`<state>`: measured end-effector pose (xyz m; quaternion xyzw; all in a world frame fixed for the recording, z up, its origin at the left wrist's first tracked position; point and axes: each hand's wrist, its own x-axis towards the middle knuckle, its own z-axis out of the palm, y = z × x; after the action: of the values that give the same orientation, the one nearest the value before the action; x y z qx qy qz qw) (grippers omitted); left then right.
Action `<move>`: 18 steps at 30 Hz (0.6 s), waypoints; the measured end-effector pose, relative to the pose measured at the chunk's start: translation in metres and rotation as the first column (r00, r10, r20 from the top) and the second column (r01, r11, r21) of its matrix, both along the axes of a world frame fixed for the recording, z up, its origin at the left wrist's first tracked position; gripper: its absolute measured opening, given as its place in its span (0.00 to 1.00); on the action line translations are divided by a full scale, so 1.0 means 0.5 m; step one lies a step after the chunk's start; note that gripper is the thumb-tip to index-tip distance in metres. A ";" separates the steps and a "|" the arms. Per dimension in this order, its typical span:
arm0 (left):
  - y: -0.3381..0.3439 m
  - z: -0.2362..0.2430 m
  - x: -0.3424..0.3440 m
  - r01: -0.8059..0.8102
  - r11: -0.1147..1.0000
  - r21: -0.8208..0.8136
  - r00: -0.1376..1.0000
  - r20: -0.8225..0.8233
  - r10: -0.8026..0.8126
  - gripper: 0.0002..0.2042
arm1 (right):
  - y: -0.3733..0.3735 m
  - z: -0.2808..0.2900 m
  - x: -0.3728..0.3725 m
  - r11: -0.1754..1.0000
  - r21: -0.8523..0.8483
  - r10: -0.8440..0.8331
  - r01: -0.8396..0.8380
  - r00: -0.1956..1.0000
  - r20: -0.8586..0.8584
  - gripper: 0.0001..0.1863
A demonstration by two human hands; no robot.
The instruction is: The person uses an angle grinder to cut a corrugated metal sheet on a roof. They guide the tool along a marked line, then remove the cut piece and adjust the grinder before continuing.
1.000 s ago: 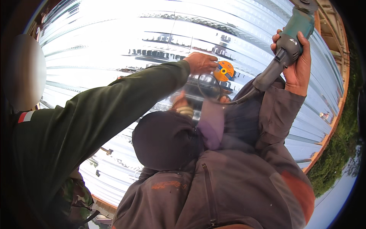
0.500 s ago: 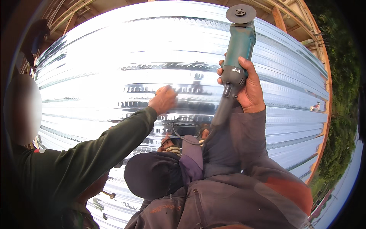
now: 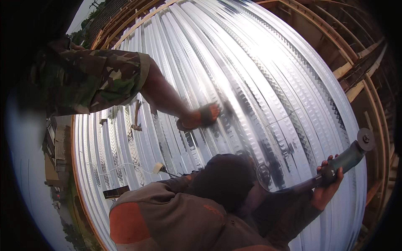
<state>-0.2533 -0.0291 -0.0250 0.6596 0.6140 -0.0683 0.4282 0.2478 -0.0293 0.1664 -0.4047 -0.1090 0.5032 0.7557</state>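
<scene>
At the right, my right hand (image 3: 328, 186) is closed round the body of a teal and black angle grinder (image 3: 348, 161). Its grey disc (image 3: 366, 139) points to the upper right, apart from the ribbed silver metal sheets (image 3: 251, 121). A dark cord trails from its rear end past my knees. My left arm, in a brown sleeve (image 3: 146, 201) with an orange shoulder patch, reaches forward beside my dark-clad knee (image 3: 228, 178); the fingers of that hand are hidden. Near it, a pale cord connector (image 3: 158, 168) joins a white cable and a black lead.
A co-worker's leg in camouflage shorts (image 3: 117, 79) extends from the left, the sandalled foot (image 3: 205, 116) planted on the sheets. A hammer (image 3: 136, 119) lies close to that leg. A dark flat piece (image 3: 116, 192) rests at lower left. Wooden framing (image 3: 354, 81) borders the sheets at right.
My view has swung left. The grinder now appears lower and farther right, still in my right hand. The co-worker's hand has left view; their leg and the cord connector now show.
</scene>
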 end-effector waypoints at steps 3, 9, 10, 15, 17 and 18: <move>-0.063 -0.031 0.057 -0.113 0.994 -0.011 0.984 0.136 0.114 0.16 | 0.019 0.007 -0.002 0.996 0.011 0.086 -0.087 0.993 0.086 0.32; -0.037 -0.006 0.026 -0.281 0.956 0.087 0.958 0.088 0.273 0.20 | 0.044 0.005 -0.037 0.990 -0.003 0.135 -0.140 0.944 0.302 0.35; -0.041 0.001 0.001 -0.337 0.938 0.080 0.941 0.065 0.332 0.22 | 0.055 0.001 -0.036 0.979 0.066 0.169 -0.191 0.953 0.250 0.35; -0.134 -0.001 -0.145 -0.848 0.526 0.063 0.530 0.106 0.842 0.18 | 0.116 -0.034 -0.011 0.821 0.333 0.480 -0.464 0.876 0.037 0.34; -0.207 -0.018 -0.187 -0.843 0.413 0.345 0.464 0.078 0.882 0.16 | 0.140 -0.044 -0.016 0.750 0.386 0.592 -0.536 0.805 -0.032 0.33; -0.245 -0.030 -0.200 -0.831 0.336 0.443 0.399 0.054 0.915 0.15 | 0.153 -0.047 -0.021 0.726 0.399 0.640 -0.560 0.763 -0.092 0.32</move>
<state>-0.3531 -0.1517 -0.0399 0.2848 0.9110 0.2334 0.1859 0.2374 0.0471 0.1430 -0.1477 -0.2363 0.7360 0.6169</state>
